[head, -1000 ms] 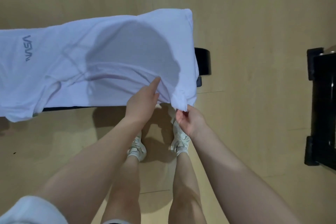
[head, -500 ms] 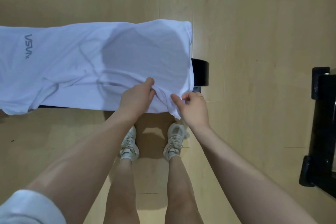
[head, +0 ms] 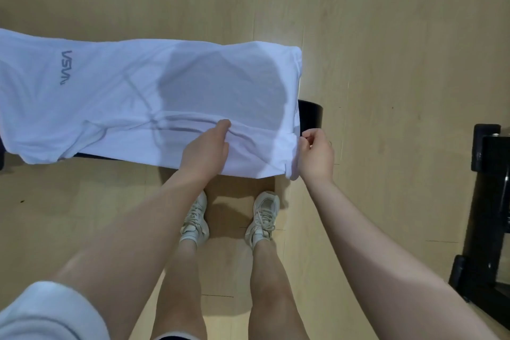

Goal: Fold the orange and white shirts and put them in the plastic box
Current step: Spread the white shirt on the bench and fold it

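White cotton covered most of a dark worktop (head: 310, 116), of which only a rounded black end showed at 3 o'clock of the cloth. The white shirt (head: 138, 96) lay spread lengthwise, its grey logo out toward 9 o'clock and its hem end nearest the person. The left hand (head: 205, 146) rested on the near edge with fingers curled into a raised ridge of fabric, apparently gripping it. The right hand (head: 316, 154), at 3 o'clock of the left, pinched the near corner of the hem, fingers closed on the cloth where it hung off the worktop's edge.

This looked like the folding step for the white shirt, early on: the garment was mostly flat and no tidy fold was finished. Next, both hands would probably need to lift that near edge together and carry it toward 12 o'clock, keeping the hem taut so it landed straight. Neither the orange shirt nor the plastic box appeared anywhere in view.
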